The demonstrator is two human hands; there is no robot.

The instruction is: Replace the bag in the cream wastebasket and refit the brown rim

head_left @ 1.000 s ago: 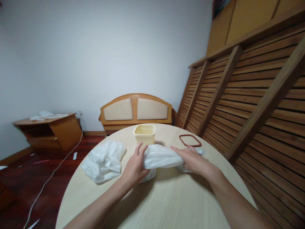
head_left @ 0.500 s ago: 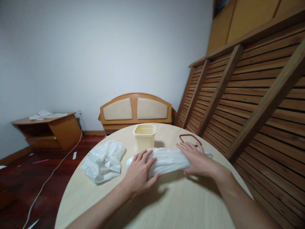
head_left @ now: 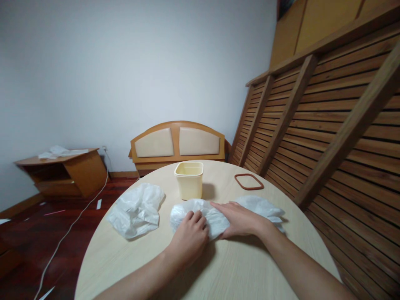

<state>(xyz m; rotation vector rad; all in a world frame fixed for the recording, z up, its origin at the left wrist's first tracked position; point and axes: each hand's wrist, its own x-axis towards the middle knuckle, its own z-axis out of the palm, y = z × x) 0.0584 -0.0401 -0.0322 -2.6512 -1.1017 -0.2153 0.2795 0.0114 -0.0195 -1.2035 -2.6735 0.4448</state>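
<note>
A white plastic bag (head_left: 215, 222) lies bunched on the round table in front of me. With curled fingers, my left hand (head_left: 191, 235) grips its left part. My right hand (head_left: 239, 218) is wrapped over the middle of the bag, and the bag's loose end (head_left: 261, 205) spreads out to the right beyond it. Just behind the bag stands a pale yellow square bin (head_left: 190, 183), upright. A second crumpled white plastic bag (head_left: 137, 210) rests apart at the left. At the back right lies a reddish-brown rounded square ring (head_left: 249, 182), flat on the table.
The round table (head_left: 250, 266) has a light wood top. Beyond it stands a wooden headboard (head_left: 176, 141). A slatted wooden frame (head_left: 312, 125) leans at the right. A low cabinet (head_left: 65, 171) and a white cable (head_left: 73, 225) are at the left.
My right hand has moved left along the bag, toward my left hand. My left fingers have gone from spread to curled. The bag is bunched shorter, and the brown ring is fully uncovered.
</note>
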